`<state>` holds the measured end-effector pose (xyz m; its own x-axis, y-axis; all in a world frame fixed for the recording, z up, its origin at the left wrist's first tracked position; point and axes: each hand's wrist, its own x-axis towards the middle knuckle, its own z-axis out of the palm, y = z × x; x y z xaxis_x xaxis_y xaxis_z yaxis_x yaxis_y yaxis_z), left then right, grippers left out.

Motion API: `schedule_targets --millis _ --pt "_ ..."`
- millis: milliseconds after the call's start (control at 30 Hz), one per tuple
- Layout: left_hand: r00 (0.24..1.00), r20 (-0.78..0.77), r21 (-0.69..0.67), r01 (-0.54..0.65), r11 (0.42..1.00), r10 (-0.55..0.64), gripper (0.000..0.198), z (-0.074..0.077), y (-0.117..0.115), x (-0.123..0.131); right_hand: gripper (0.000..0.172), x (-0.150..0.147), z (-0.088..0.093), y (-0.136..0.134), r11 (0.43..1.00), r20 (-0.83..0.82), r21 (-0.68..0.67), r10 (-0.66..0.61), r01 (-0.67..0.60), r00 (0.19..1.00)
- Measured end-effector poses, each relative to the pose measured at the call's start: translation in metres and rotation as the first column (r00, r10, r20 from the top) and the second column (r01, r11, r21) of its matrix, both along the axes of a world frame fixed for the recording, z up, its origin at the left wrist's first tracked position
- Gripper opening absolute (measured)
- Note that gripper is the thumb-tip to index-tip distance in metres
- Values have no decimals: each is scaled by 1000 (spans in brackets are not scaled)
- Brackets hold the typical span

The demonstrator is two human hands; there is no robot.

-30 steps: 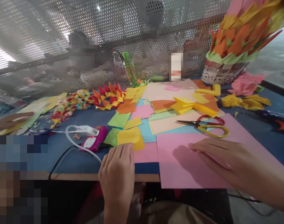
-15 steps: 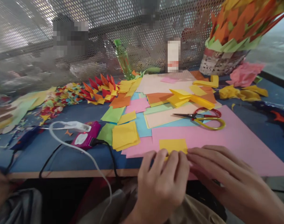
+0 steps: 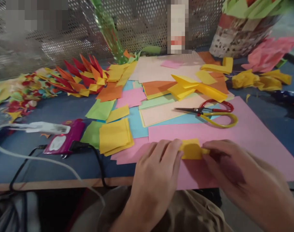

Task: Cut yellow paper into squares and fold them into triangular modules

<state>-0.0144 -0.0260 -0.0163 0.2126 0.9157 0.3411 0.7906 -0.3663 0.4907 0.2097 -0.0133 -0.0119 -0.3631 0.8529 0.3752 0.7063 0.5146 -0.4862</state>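
Note:
A small piece of yellow paper [image 3: 191, 149], which looks folded, is held just above a large pink sheet [image 3: 253, 141]. My left hand [image 3: 156, 174] grips its left end with the fingers drawn together. At its right end my right hand [image 3: 243, 174] pinches it between thumb and fingers. Scissors [image 3: 197, 111] with one red and one yellow handle lie beyond my hands, blades pointing left. To the left of my left hand is a stack of yellow paper squares [image 3: 115, 136].
A purple power strip [image 3: 64, 137] with white and black cables lies at left. Behind are red-orange folded paper pieces [image 3: 81, 77], a green bottle [image 3: 109, 35] and a paper-covered pot [image 3: 236, 37]. Crumpled pink paper [image 3: 270, 53] sits at right. A perforated metal screen [image 3: 142, 22] stands at the back.
The yellow paper has gone from lying flat under my fingers to being held up between both hands, and looks smaller. My right hand has moved to its right end. The camera has tilted down.

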Motion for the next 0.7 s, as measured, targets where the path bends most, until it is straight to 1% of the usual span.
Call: schedule_targets --millis 67,100,167,267,367,467,567,633,700 --pt "1000 3 -27 -16 1000 16 23 2 3 2 20 2 -2 3 998 19 53 -24 23 1000" --pt "1000 3 -40 -17 999 17 23 3 4 3 22 4 -4 3 997 37 76 -16 13 999" --pt "1000 -10 -35 -12 999 12 22 3 6 3 29 11 -11 2 993 73 102 52 -59 996" --pt "998 -53 9 -22 1000 22 21 2 6 2 41 22 -20 -2 979 92 75 181 -188 979" --pt "995 -97 -9 -39 999 38 22 1 5 2 46 30 -26 -5 969 141 61 231 -241 963" --pt "994 -111 -3 -25 1000 24 24 3 2 0 48 33 -29 -9 967 192 66 231 -247 954" --pt "991 -131 49 -1 999 7 23 5 -1 -2 56 36 -30 -14 972 228 15 225 -234 947" --pt "986 -165 78 18 997 -5 20 4 -3 -4 60 36 -31 -17 971 247 -8 232 -237 941" --pt "978 -206 90 44 995 -25 20 2 -4 -6 61 35 -30 -19 977 245 -10 209 -213 947"
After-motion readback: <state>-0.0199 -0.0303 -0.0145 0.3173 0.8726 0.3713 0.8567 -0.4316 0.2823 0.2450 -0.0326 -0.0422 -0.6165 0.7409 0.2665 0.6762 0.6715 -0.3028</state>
